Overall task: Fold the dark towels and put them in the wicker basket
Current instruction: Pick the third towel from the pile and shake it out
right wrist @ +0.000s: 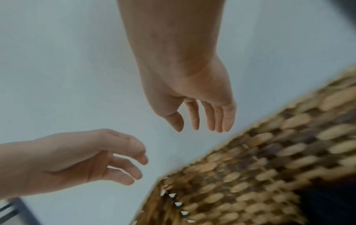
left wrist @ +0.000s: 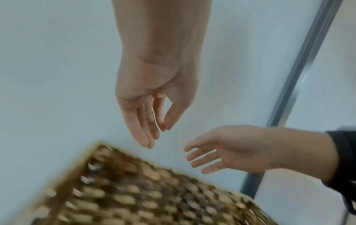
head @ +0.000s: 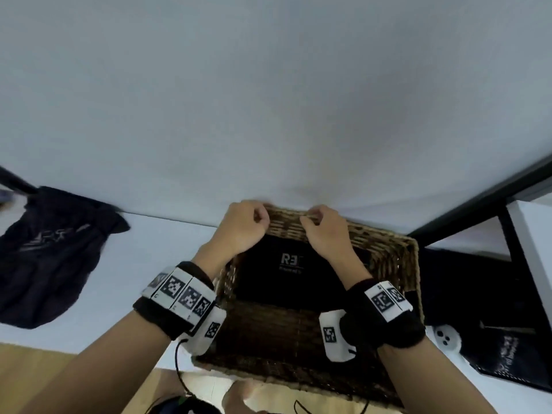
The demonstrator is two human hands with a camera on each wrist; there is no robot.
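A wicker basket [head: 413,264] stands on the white table by the wall. In it lies a folded dark towel [head: 268,282] with a white logo facing up. My left hand [head: 254,219] and right hand [head: 316,222] hover side by side over the basket's far rim. In the left wrist view my left hand [left wrist: 154,130] hangs with relaxed fingers and holds nothing above the basket [left wrist: 144,197]. The right wrist view shows my right hand [right wrist: 198,126] just as loose and empty beside the basket [right wrist: 260,175]. An unfolded dark towel [head: 50,255] lies crumpled at the table's left.
A white wall [head: 268,100] rises straight behind the basket. A black frame post [head: 484,201] slants up at the right. More dark fabric with white print [head: 504,342] lies right of the basket. The table's front edge and a wooden floor [head: 35,372] show at lower left.
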